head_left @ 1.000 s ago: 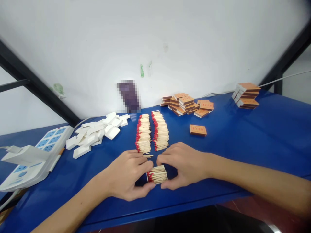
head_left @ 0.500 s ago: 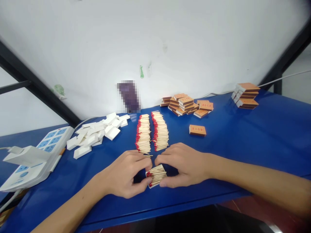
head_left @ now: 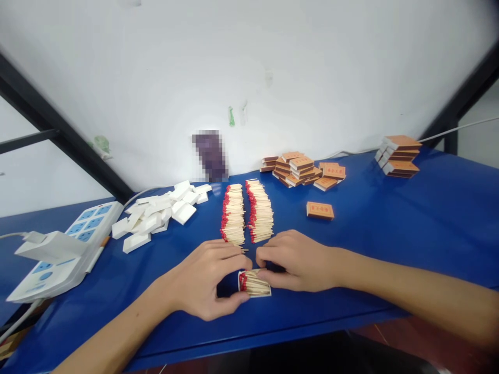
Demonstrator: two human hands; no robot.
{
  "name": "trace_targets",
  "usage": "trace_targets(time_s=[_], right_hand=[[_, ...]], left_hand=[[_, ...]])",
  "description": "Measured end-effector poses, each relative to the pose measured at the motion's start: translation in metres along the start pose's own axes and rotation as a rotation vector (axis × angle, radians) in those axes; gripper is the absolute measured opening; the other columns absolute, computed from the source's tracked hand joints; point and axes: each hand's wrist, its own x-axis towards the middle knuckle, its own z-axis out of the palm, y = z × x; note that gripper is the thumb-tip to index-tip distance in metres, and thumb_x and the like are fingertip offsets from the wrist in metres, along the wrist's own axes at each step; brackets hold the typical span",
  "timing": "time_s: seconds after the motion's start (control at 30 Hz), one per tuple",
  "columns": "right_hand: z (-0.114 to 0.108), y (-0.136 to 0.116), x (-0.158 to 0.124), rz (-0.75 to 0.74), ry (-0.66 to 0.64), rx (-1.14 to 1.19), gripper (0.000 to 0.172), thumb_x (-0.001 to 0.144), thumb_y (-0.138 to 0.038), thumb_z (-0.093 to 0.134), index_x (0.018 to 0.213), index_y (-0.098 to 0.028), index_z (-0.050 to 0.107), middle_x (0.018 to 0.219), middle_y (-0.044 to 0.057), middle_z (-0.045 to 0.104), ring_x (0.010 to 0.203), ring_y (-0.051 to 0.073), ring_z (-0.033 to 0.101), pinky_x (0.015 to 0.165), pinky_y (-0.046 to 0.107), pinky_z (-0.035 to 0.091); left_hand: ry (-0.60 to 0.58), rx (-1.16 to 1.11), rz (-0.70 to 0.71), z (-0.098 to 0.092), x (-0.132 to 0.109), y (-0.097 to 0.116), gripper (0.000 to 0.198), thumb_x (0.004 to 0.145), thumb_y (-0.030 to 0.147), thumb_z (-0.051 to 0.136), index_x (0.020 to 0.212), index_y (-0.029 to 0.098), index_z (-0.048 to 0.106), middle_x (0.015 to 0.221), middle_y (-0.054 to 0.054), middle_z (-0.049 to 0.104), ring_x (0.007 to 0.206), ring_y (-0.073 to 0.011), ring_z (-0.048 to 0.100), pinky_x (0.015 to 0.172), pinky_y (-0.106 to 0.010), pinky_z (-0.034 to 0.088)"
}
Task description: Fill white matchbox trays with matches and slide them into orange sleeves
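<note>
1. One broad, glossy blue tabletop [head_left: 390,223], beneath everything; looks slick, so could let light card skid under a sideways push.
2. One white plastic power strip with blue sockets [head_left: 95,223], far to the left, well apart from both hands.
3. One loose heap of small white rectangular card trays [head_left: 151,223], near the strip; could slump if brushed.
4. One untidy pile of orange cardboard matchboxes with dark sides [head_left: 301,163], against the wall.
5. Two bare hands, close together: left hand [head_left: 208,278], thumb and forefinger apparently pinching the left end of a shallow white card tray [head_left: 262,296]; right hand [head_left: 298,259], thumb over the contents, fingers bent by the far edge, gripping or merely pressing impossible to tell.
6. Two long rows of red-tipped wooden matches, left row [head_left: 234,215] and right row [head_left: 261,213], just beyond the fingers; could scatter from a knuckle pushed too far forward.
7. Same shallow tray, between both hands at the near side; could tip or buckle from uneven thumb pressure.
8. Many pale matchsticks inside [head_left: 257,284], red heads leftward; could spill or jam crooked if pressed at one end only.
</note>
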Motion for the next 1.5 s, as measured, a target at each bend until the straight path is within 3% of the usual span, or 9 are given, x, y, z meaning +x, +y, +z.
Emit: trace_targets(time_s=[0.17, 0.3, 0.43, 0.57, 0.73, 1.03, 1.33, 1.5], right_hand=[[0.0046, -0.0018, 0.0016, 0.113, 0.04, 0.039, 0.016, 0.09, -0.03, 0.06, 0.079, -0.019, 0.056, 0.066, -0.004, 0.056, 0.059, 0.009, 0.045, 0.058, 0.024, 0.025], [0.0029, -0.0018, 0.0008, 0.076, 0.031, 0.064, 0.023, 0.095, -0.034, 0.054, 0.078, -0.018, 0.056, 0.066, -0.003, 0.055, 0.059, 0.01, 0.044, 0.058, 0.024, 0.025], [0.0014, -0.0023, 0.0003, 0.088, 0.028, 0.058, 0.024, 0.091, -0.04, 0.059, 0.08, -0.019, 0.055, 0.065, -0.004, 0.054, 0.058, 0.01, 0.044, 0.056, 0.024, 0.024], [0.0021, -0.0027, 0.0008, 0.08, 0.027, 0.06, 0.017, 0.091, -0.032, 0.056, 0.08, -0.019, 0.054, 0.066, -0.004, 0.055, 0.059, 0.01, 0.044, 0.057, 0.024, 0.025], [0.0016, -0.001, 0.0004, 0.064, 0.032, 0.059, 0.017, 0.094, -0.027, 0.052, 0.079, -0.019, 0.05, 0.066, -0.004, 0.053, 0.06, 0.01, 0.043, 0.058, 0.025, 0.025], [-0.0017, -0.0022, -0.0016, 0.072, 0.015, 0.091, 0.016, 0.092, -0.023, 0.052, 0.077, -0.019, 0.047, 0.066, -0.005, 0.053, 0.059, 0.009, 0.042, 0.057, 0.025, 0.025], [-0.0033, -0.0057, 0.0008, 0.094, 0.013, 0.133, 0.029, 0.088, -0.043, 0.063, 0.077, -0.019, 0.05, 0.067, -0.005, 0.055, 0.059, 0.01, 0.044, 0.058, 0.025, 0.025], [-0.0032, -0.0054, 0.0008, 0.125, 0.006, 0.12, 0.021, 0.087, -0.035, 0.063, 0.078, -0.019, 0.051, 0.066, -0.005, 0.052, 0.059, 0.009, 0.044, 0.058, 0.025, 0.025]], left_hand=[[0.016, -0.012, 0.033, -0.0005, 0.0013, 0.0029, 0.008, 0.088, 0.026, 0.059, 0.089, 0.019, 0.063, 0.081, -0.003, 0.065, 0.072, -0.0182, 0.059, 0.067, -0.033, 0.044], [0.005, -0.035, 0.021, -0.0009, 0.0012, 0.0026, 0.01, 0.089, 0.026, 0.06, 0.089, 0.018, 0.065, 0.08, -0.004, 0.066, 0.073, -0.0187, 0.062, 0.068, -0.034, 0.046], [0.018, -0.04, 0.036, -0.0008, 0.0016, 0.0008, 0.009, 0.092, 0.025, 0.061, 0.092, 0.018, 0.067, 0.089, -0.005, 0.07, 0.079, -0.0189, 0.066, 0.074, -0.035, 0.049], [0.036, -0.03, 0.049, -0.0001, 0.0009, -0.0006, 0.01, 0.095, 0.024, 0.059, 0.097, 0.019, 0.068, 0.1, -0.005, 0.072, 0.087, -0.0189, 0.069, 0.081, -0.035, 0.051], [0.045, -0.01, 0.057, 0.0016, -0.0014, -0.0018, 0.014, 0.095, 0.025, 0.06, 0.107, 0.02, 0.066, 0.096, -0.005, 0.072, 0.085, -0.019, 0.068, 0.08, -0.035, 0.051], [0.013, -0.013, 0.098, 0.0021, -0.0009, -0.0005, 0.016, 0.098, 0.02, 0.054, 0.106, 0.023, 0.069, 0.111, -0.005, 0.067, 0.094, -0.0181, 0.066, 0.085, -0.034, 0.052], [0.077, 0.036, 0.105, 0.003, 0.0006, 0.0014, 0.013, 0.097, 0.023, 0.059, 0.104, 0.02, 0.069, 0.106, -0.004, 0.072, 0.089, -0.0183, 0.069, 0.078, -0.034, 0.053], [0.085, 0.028, 0.097, 0.0034, 0.0015, 0.0013, 0.011, 0.096, 0.024, 0.06, 0.104, 0.019, 0.066, 0.105, -0.004, 0.072, 0.09, -0.0179, 0.07, 0.08, -0.033, 0.053]])
